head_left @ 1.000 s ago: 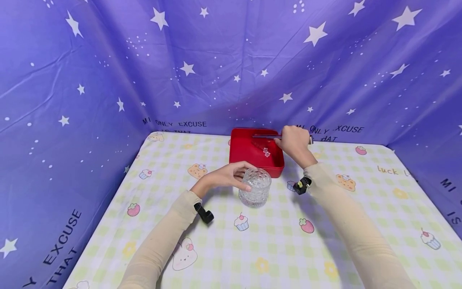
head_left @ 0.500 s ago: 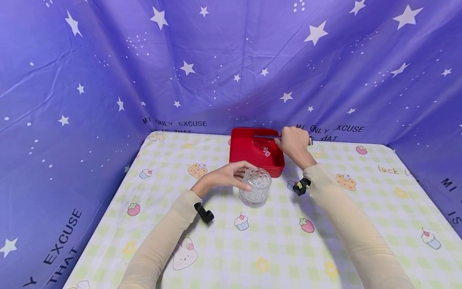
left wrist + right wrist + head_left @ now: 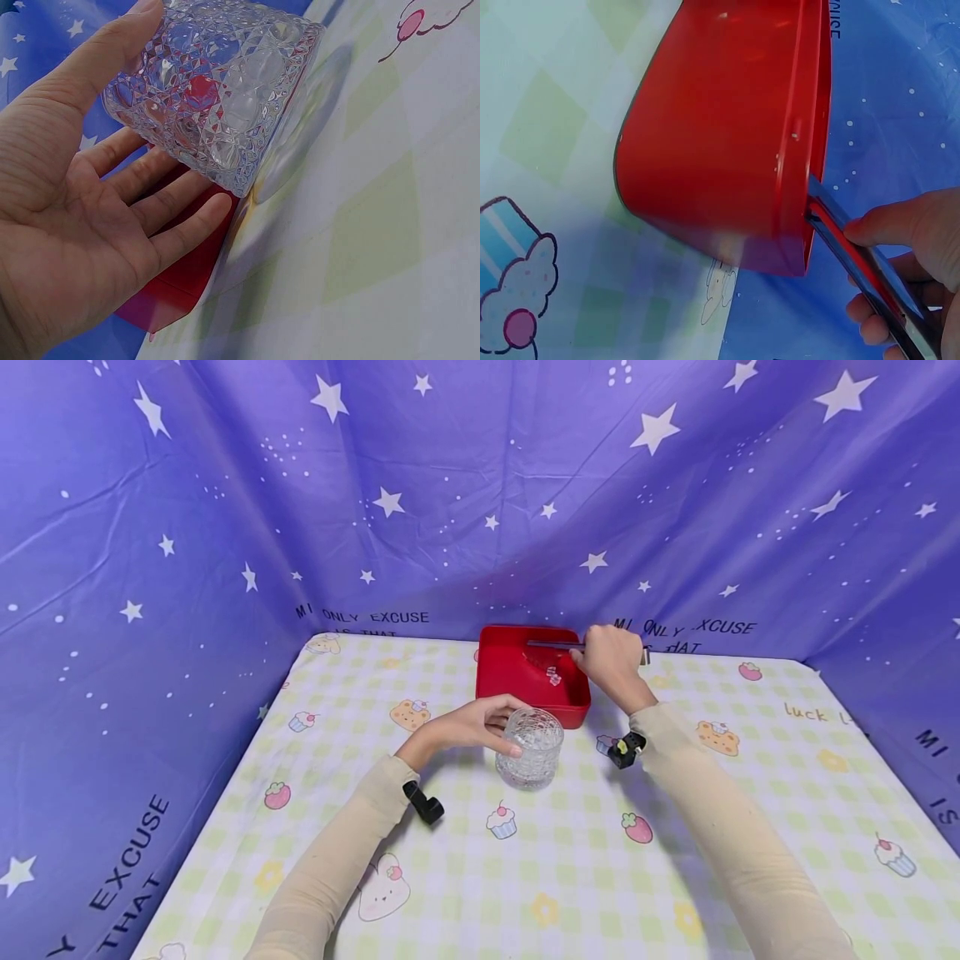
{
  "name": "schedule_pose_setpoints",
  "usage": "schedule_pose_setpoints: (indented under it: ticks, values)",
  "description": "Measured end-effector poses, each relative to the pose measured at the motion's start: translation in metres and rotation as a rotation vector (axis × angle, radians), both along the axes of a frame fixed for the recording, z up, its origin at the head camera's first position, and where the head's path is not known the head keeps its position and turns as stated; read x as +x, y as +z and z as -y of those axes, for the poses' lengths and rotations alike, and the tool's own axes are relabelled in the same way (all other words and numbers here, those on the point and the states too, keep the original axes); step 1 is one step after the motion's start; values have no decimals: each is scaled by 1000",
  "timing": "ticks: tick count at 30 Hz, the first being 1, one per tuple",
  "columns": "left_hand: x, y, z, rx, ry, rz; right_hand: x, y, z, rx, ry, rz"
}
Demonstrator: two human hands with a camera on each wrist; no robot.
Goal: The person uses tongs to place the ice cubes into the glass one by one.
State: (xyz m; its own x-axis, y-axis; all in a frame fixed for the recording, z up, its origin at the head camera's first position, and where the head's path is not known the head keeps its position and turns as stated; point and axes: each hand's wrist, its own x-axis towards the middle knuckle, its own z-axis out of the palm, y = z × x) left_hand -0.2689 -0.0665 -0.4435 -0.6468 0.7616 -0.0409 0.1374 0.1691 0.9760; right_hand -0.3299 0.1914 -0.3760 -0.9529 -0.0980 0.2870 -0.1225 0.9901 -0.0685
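In the head view, my left hand (image 3: 471,724) holds a clear, cut-patterned glass (image 3: 534,760) that stands upright on the table. The left wrist view has the thumb along one side of the glass (image 3: 217,82) and the fingers behind it; a red spot shows through its wall. Over the red box (image 3: 502,678), my right hand (image 3: 611,653) grips metal tongs (image 3: 553,644), whose front part reaches inside. A few small clear pieces (image 3: 553,676) lie on the box floor. From the right wrist, the tongs (image 3: 862,281) cross the box rim; their tips are hidden.
A checked tablecloth (image 3: 585,877) with printed cakes, bears and strawberries covers the table. Behind and at the sides hangs a blue-purple curtain (image 3: 450,485) with white stars, close to the table's back edge. The red box stands near that edge.
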Motion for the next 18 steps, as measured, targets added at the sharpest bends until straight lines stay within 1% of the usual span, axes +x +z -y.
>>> schedule_pose_setpoints:
  ticks: [10,18]
  values:
    - [1,1,0,-5,3,2,2,-4,-3,-14,-13,-7]
    - [1,1,0,-6,6,-7,5,-4,-5,-43,-26,0]
